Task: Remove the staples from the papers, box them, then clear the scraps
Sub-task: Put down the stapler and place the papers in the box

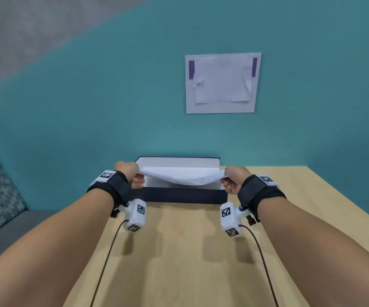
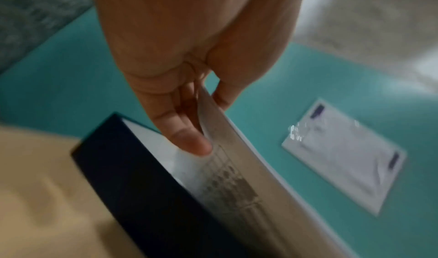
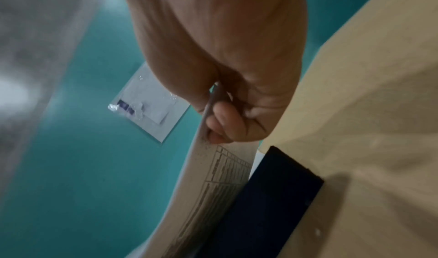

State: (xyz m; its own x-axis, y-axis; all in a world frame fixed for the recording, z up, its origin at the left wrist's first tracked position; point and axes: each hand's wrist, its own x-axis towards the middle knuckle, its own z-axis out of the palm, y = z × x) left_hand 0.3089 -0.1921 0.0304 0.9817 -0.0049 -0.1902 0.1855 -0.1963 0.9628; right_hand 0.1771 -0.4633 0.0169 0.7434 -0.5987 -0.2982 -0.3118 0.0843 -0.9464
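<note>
left hand point(image 1: 127, 171): pinching the left edge of the papers point(image 1: 184, 177), thumb on top and fingers curled under, so it's clamped on the stack.
right hand point(image 1: 234, 177): same deal on the right edge, thumb and fingers nipping it.
why 2 hands: my guess is 1 hand per end keeps the loose sheets level and together over the box point(image 1: 182, 194), ready to go down flat.
where the papers are: hanging just above the open box, middle sagging down, not resting inside yet as far as I can tell.
box spot: far end of the tabletop point(image 1: 179, 251), dark outside, white inside.
paper looks: thin white stack, printed table grid on the underside in the wrist views; can't spot any staples.
stage: looks like the boxing step.
</note>
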